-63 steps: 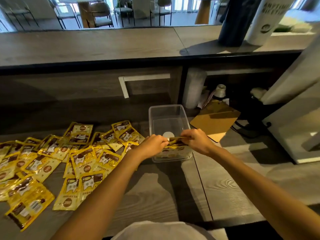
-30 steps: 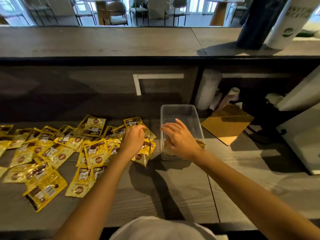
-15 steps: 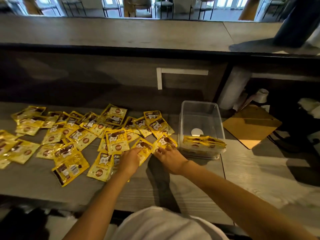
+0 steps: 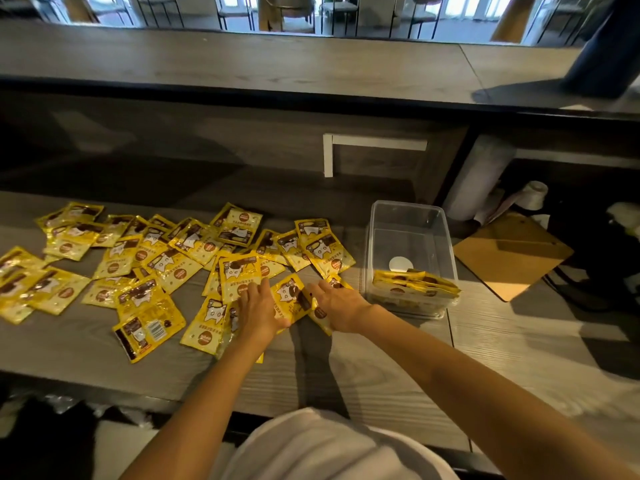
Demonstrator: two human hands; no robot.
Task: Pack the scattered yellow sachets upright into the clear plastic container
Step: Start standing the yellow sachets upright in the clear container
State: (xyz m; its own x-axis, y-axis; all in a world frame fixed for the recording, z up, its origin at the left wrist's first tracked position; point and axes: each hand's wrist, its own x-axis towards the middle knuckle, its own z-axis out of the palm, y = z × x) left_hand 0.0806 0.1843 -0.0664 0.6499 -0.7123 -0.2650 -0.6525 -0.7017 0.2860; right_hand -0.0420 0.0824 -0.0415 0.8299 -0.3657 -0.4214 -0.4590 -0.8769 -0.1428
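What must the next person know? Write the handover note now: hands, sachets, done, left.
Left hand: flat on scattered sachets, gripping nothing.
Right hand: fingers resting on sachets beside it, just left of the clear container.
Done: a small batch stands at the container's near end.
Left: dozens lie flat on the counter; the container's far part is unfilled.
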